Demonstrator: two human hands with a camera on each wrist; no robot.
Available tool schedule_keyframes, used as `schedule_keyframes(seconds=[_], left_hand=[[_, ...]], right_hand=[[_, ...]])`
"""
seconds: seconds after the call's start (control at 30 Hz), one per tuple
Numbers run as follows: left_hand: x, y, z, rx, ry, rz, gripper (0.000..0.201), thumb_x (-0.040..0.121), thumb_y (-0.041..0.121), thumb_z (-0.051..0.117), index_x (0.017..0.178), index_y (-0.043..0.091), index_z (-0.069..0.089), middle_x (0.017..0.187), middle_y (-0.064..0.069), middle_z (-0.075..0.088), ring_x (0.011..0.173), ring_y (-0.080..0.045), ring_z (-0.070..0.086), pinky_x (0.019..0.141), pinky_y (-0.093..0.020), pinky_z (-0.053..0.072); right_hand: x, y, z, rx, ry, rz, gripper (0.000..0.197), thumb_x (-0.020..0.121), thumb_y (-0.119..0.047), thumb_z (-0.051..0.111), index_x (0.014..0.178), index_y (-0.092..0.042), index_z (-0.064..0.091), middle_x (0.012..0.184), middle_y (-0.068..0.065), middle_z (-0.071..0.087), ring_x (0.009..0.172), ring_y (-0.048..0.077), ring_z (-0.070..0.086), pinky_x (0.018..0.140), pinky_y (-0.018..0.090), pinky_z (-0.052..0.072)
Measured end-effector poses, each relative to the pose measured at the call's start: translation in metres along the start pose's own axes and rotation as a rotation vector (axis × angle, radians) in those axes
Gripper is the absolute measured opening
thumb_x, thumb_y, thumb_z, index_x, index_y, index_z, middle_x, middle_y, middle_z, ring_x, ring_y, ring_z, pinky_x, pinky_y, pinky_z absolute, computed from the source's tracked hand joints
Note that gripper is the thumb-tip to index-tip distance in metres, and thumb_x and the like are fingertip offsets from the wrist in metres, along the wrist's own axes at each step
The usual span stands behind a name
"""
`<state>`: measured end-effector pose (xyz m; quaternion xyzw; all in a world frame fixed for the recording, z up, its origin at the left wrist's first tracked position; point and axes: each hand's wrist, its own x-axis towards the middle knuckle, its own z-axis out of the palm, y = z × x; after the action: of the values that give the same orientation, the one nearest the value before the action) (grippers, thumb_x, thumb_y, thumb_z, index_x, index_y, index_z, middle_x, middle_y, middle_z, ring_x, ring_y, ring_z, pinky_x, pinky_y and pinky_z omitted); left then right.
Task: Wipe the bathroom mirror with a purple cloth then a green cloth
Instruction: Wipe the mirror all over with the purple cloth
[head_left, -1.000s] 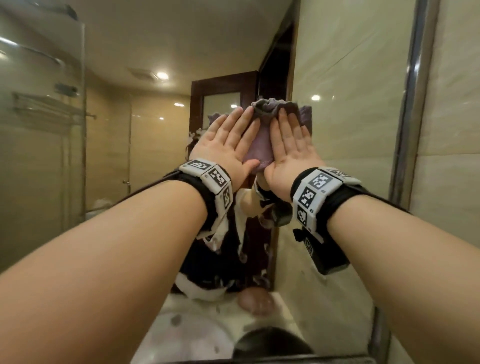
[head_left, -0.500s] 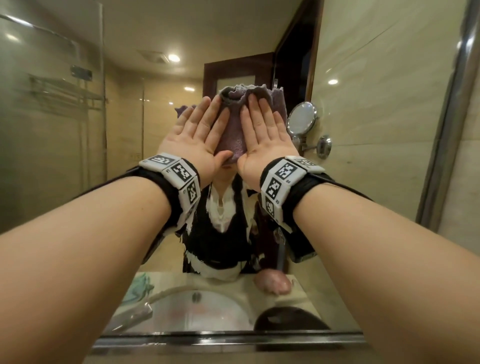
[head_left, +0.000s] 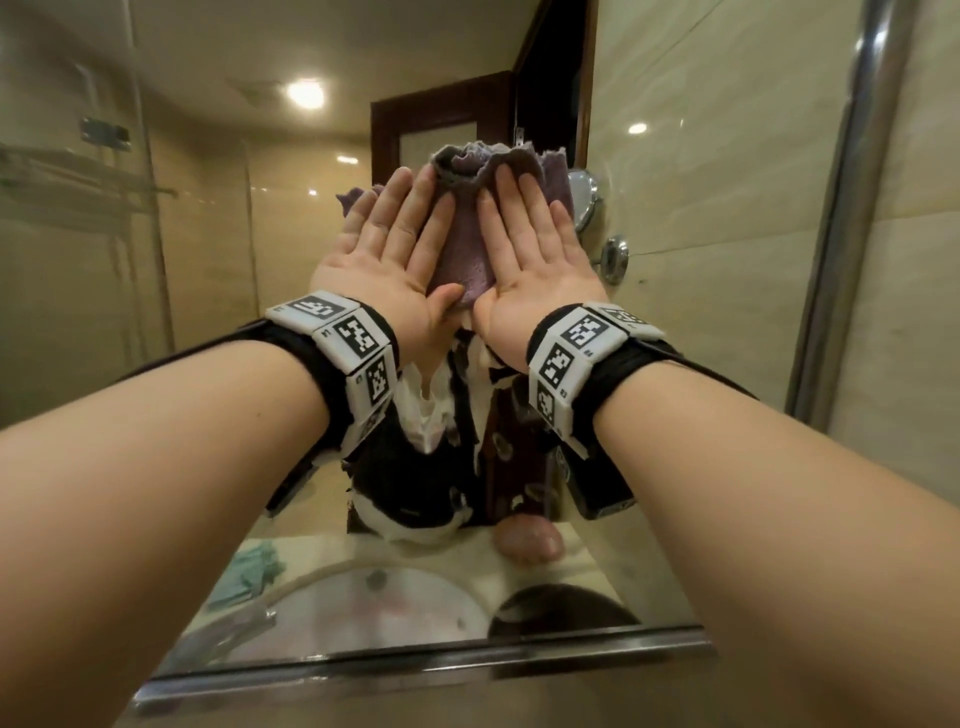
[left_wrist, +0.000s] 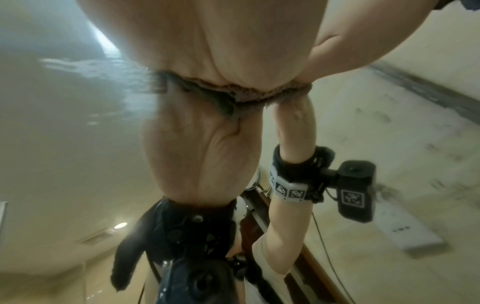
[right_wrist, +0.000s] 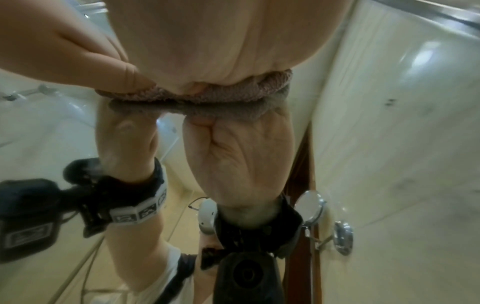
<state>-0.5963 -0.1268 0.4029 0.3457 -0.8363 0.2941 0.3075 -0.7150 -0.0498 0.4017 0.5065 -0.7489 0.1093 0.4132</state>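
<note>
My left hand (head_left: 382, 260) and right hand (head_left: 530, 260) lie flat, fingers straight, side by side, pressing the purple cloth (head_left: 467, 244) against the mirror (head_left: 701, 234). In the reflection, the green cloth (head_left: 254, 569) lies on the counter beside the sink (head_left: 363, 608).

bare forearms | black wrist straps (head_left: 615, 358) | white square-coded tags (head_left: 358, 336) | black wrist cameras (left_wrist: 355, 190)

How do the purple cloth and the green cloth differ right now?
The purple cloth is up on the mirror, pressed flat under the left hand and right hand; the green cloth, seen in reflection, lies untouched on the counter by the sink. Both look bunched.
</note>
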Motion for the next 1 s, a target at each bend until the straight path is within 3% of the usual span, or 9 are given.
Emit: schedule_keyframes(seconds=[0.27, 0.47, 0.77, 1.0], left_hand=[[0.018, 0.065, -0.007, -0.010, 0.059, 0.072, 0.071, 0.095, 0.053, 0.010, 0.142, 0.015, -0.027, 0.150, -0.004, -0.032, 0.139, -0.019, -0.027, 0.107, -0.033, -0.022], [0.035, 0.118, -0.010, 0.035, 0.106, 0.137, 0.071, 0.095, 0.055, 0.008, 0.143, 0.014, -0.024, 0.152, -0.006, -0.028, 0.140, -0.021, -0.024, 0.108, -0.036, -0.021], [0.058, 0.206, -0.017, 0.042, 0.113, 0.259, 0.068, 0.098, 0.050, 0.010, 0.146, 0.011, -0.020, 0.152, -0.009, -0.025, 0.140, -0.024, -0.023, 0.110, -0.037, -0.019], [0.058, 0.218, -0.014, 0.046, 0.132, 0.292, 0.068, 0.098, 0.049, 0.011, 0.146, 0.010, -0.019, 0.153, -0.010, -0.024, 0.141, -0.024, -0.022, 0.110, -0.037, -0.019]], right_hand=[[-0.017, 0.062, 0.011, -0.040, -0.049, 0.117, 0.075, 0.093, -0.040, 0.025, 0.141, -0.017, -0.028, 0.150, 0.002, -0.032, 0.138, 0.017, -0.028, 0.107, 0.034, -0.024], [-0.039, 0.110, 0.011, -0.035, -0.114, 0.207, 0.073, 0.094, -0.039, 0.022, 0.142, -0.017, -0.027, 0.150, 0.001, -0.032, 0.139, 0.016, -0.027, 0.112, 0.034, -0.020], [-0.070, 0.176, 0.013, -0.214, -0.276, 0.375, 0.074, 0.093, -0.044, 0.017, 0.142, -0.008, -0.026, 0.149, 0.009, -0.034, 0.140, 0.024, -0.024, 0.114, 0.039, -0.015], [-0.076, 0.188, 0.020, -0.225, -0.270, 0.373, 0.073, 0.095, -0.042, 0.018, 0.141, -0.007, -0.027, 0.149, 0.010, -0.032, 0.140, 0.024, -0.024, 0.115, 0.039, -0.015]])
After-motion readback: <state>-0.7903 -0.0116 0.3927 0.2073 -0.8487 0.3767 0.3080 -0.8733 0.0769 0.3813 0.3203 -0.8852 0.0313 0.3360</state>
